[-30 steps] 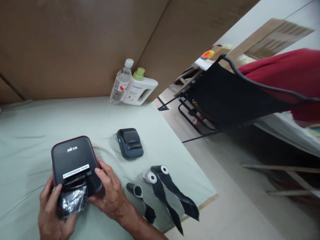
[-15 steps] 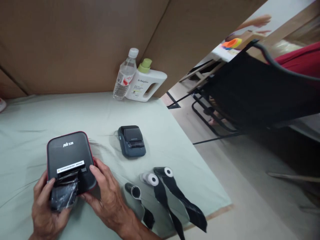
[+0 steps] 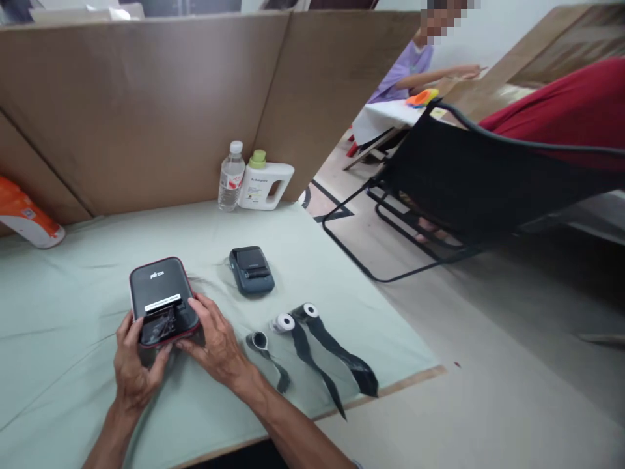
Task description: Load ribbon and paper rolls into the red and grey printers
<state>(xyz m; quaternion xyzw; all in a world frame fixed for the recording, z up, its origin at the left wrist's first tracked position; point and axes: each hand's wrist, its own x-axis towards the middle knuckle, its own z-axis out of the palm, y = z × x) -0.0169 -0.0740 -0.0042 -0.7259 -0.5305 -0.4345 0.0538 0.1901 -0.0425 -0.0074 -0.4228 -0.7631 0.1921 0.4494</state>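
A black portable printer with a red rim rests at a slight tilt between my hands, over the green cloth. My left hand grips its lower left corner, thumb at the near edge. On the lower right side my right hand holds it with the fingers along the edge. Dark glossy film lies on the lower part of its top, below a white label strip. To the right sits a smaller dark blue printer. Nearer me, three rolls, among them a white-ended roll, trail black strips.
Against the cardboard panel stand a clear water bottle and a white jug with a green cap. An orange bottle leans at the left. Past the table's right edge are a black folding chair and a person's purple sleeve.
The view has pulled back and lifted, bringing in the orange bottle and a person behind. The film that hung over the printer's near edge now lies against its top.
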